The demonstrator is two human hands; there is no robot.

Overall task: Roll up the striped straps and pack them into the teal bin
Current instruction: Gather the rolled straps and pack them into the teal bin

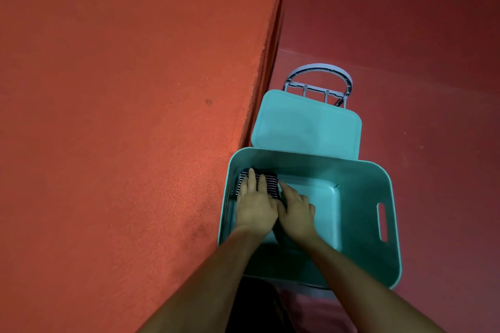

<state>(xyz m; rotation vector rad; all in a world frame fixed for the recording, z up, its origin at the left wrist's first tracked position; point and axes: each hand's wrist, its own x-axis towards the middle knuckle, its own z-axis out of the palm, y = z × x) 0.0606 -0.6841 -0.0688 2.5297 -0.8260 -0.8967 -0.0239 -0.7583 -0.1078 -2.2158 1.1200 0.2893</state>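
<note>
Sitting spot: striped straps [270,182] rolled up in the far-left corner of the teal bin [389,224], right against its left wall.
Left hand [255,205]: lying flat on top of the roll, fingers [252,178] straight and spread a bit, pressing rather than gripping.
Right hand [297,211]: just beside the roll's right end, inside the bin, fingers loosely bent with the tips touching the straps.
Lid [307,123]: teal, lying just beyond the bin's far edge.
Stool thing [319,84]: bluish-grey frame past the lid.
Bed [121,116]: orange-red surface along the bin's left side.
Floor [433,62]: dark red, under the bin.
</note>
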